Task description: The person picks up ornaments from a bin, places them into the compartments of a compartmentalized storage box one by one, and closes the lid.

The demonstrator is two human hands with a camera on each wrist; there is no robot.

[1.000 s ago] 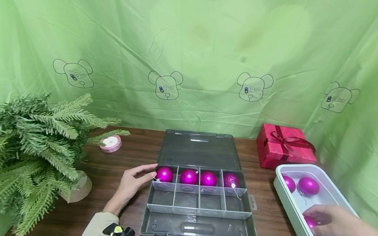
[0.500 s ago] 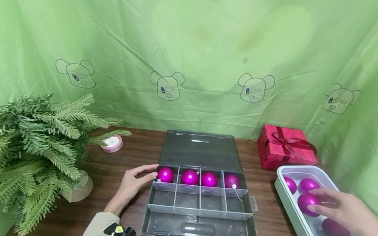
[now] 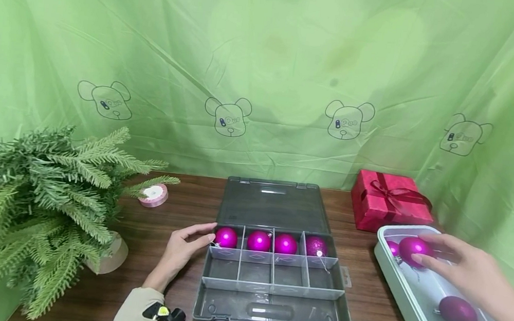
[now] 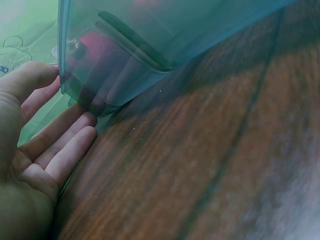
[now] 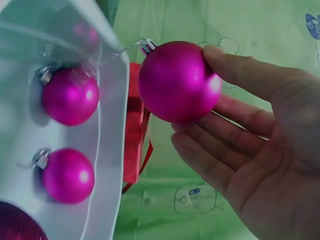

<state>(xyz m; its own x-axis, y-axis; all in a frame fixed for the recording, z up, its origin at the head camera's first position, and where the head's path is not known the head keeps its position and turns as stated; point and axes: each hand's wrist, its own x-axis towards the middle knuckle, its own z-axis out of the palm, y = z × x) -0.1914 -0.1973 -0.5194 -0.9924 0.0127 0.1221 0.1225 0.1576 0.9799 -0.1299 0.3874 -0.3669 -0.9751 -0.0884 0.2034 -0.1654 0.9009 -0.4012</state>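
My right hand (image 3: 467,268) pinches a matte magenta Christmas ball (image 5: 175,82) between thumb and fingers, above the far part of a pale tray (image 3: 395,287). Its silver cap and thread show in the right wrist view. Inside the tray lie other magenta balls (image 5: 68,176) and a darker one (image 3: 457,312). My left hand (image 3: 182,246) touches the back left corner of a grey divided box (image 3: 273,307), its fingers fairly straight against the wall. A magenta ball (image 3: 259,241) sits in each back compartment of the box; the rightmost ball (image 3: 316,246) glitters.
The box's lid (image 3: 274,203) lies open behind it. A red gift box (image 3: 390,202) with a ribbon stands behind the tray. On the left are an artificial fir tree (image 3: 48,202) and a pink ribbon roll (image 3: 153,195). Green cloth (image 3: 288,81) hangs behind the table.
My right hand has lifted a magenta ball from the tray's near part and moved it toward the far end. The left hand stays at the box corner.
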